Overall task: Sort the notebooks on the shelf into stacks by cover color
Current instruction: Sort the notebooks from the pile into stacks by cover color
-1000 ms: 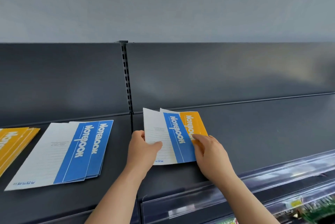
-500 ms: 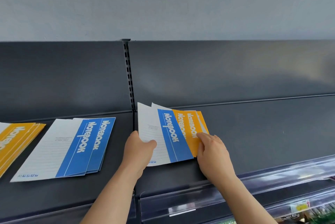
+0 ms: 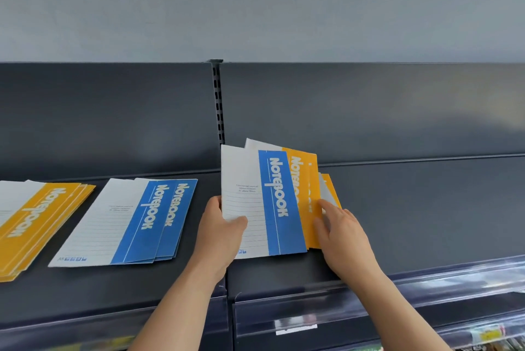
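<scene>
We see a dark shelf [image 3: 426, 208] with three groups of notebooks. At the far left lies an orange stack [image 3: 37, 222], slightly fanned, partly cut off by the frame edge. Just right of it, apart from it, lies a blue stack [image 3: 136, 222], its covers offset so that two blue bands show.

Right of the slotted post [image 3: 218, 100] is a mixed fan, tilted up off the shelf. A blue notebook [image 3: 281, 200] is on top, with orange notebooks [image 3: 305, 180] spread out behind it to the right.

The left hand [image 3: 221, 231] grips the blue notebook at its left edge, thumb on the white part of the cover, fingers behind. The right hand [image 3: 343, 234] lies fairly flat, fingers nearly straight, resting on the orange covers at the fan's right side; we cannot tell whether its thumb pinches anything.

A clear price rail [image 3: 426, 293] runs along the shelf's front edge.
</scene>
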The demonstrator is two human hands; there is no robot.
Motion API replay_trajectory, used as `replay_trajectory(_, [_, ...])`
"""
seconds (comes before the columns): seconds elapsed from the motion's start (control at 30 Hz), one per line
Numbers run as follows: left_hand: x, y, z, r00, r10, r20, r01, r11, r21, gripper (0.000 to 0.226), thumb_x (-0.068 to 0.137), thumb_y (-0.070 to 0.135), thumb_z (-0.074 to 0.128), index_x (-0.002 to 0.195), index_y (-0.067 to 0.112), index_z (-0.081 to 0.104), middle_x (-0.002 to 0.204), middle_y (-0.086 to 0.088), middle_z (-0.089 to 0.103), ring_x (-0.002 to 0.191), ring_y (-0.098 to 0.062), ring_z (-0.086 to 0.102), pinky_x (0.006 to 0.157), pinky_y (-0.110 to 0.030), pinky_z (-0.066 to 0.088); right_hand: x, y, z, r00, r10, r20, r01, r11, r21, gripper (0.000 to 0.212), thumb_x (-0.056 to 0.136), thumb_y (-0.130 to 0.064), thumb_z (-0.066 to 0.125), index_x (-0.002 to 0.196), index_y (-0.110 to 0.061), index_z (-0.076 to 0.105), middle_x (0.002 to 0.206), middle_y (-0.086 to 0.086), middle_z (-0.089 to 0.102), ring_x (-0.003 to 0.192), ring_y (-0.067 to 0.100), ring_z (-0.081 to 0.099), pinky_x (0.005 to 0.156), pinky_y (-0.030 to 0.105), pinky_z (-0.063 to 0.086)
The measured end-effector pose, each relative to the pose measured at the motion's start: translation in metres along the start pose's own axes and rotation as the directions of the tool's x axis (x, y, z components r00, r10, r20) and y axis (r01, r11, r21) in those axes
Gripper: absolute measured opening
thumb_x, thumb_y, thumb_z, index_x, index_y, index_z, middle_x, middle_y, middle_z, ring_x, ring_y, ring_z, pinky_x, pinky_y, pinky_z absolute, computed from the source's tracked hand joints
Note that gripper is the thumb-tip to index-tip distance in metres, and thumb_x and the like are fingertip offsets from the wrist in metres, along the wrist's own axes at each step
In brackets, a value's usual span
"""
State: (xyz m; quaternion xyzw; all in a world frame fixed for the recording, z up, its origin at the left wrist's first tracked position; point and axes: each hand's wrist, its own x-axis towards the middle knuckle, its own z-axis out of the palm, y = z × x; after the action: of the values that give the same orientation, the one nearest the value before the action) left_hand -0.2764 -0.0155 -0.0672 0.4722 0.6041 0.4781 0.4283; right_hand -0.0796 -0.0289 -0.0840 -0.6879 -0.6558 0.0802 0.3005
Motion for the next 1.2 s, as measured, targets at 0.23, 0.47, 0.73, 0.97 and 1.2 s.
replay_trajectory(0.23, [-0.005,0.003,-0.046,0.998,0.054,-0.040,-0.055,0.998,-0.028,0.022,0.092,0.004,0.054,0.105,0.021,0.050,0.102,0.011,0.061,0.091,-0.006,0.059,0.060,-0.022,0.046,-0.004,-0.052,0.017,0.997,0.067,0.038,-0.075,0.962,0.264,0.044,0.095,-0.032,0.050,0.137,-0.022,0.041,0.123,-0.003,0.049,0.100,0.017,0.055,0.081,0.032,0.051])
replay_trajectory(0.47, [-0.003,-0.001,-0.125,0.994,0.096,-0.058,-0.095,0.995,0.026,0.021,0.094,0.011,0.054,0.105,0.028,0.053,0.102,0.016,0.061,0.091,-0.006,0.058,0.059,-0.019,0.045,-0.008,-0.122,0.050,0.992,0.102,0.069,-0.123,0.814,0.568,0.052,0.092,-0.026,0.057,0.139,-0.030,0.037,0.118,-0.012,0.056,0.100,0.011,0.061,0.067,0.030,0.057])
replay_trajectory(0.73, [0.011,-0.008,-0.215,0.997,0.080,-0.018,-0.078,0.994,0.071,0.024,0.096,0.015,0.054,0.116,0.028,0.055,0.116,0.012,0.063,0.100,-0.009,0.060,0.066,-0.021,0.049,-0.013,-0.195,0.097,0.977,0.156,0.143,-0.211,0.689,0.693,0.049,0.091,-0.013,0.057,0.136,-0.026,0.042,0.108,-0.006,0.065,0.087,0.006,0.067,0.061,0.027,0.058])
replay_trajectory(0.97, [0.035,-0.024,-0.255,0.990,0.103,-0.101,-0.077,0.969,0.236,0.030,0.095,0.015,0.056,0.123,0.022,0.049,0.131,0.003,0.057,0.102,-0.009,0.054,0.052,-0.010,0.040,-0.017,-0.209,0.100,0.968,0.250,-0.001,-0.188,0.729,0.658,0.036,0.089,-0.011,0.053,0.103,-0.045,0.056,0.093,-0.016,0.067,0.083,0.007,0.065,0.072,0.036,0.057])
replay_trajectory(1.2, [0.053,-0.034,-0.245,0.987,0.154,-0.054,-0.118,0.904,0.410,0.033,0.091,0.014,0.061,0.122,0.018,0.049,0.130,-0.002,0.057,0.109,-0.017,0.058,0.053,-0.012,0.041,-0.019,-0.198,0.073,0.924,0.340,-0.175,-0.202,0.822,0.532,0.033,0.090,-0.017,0.047,0.099,-0.049,0.049,0.089,-0.023,0.061,0.084,0.010,0.062,0.077,0.045,0.055])
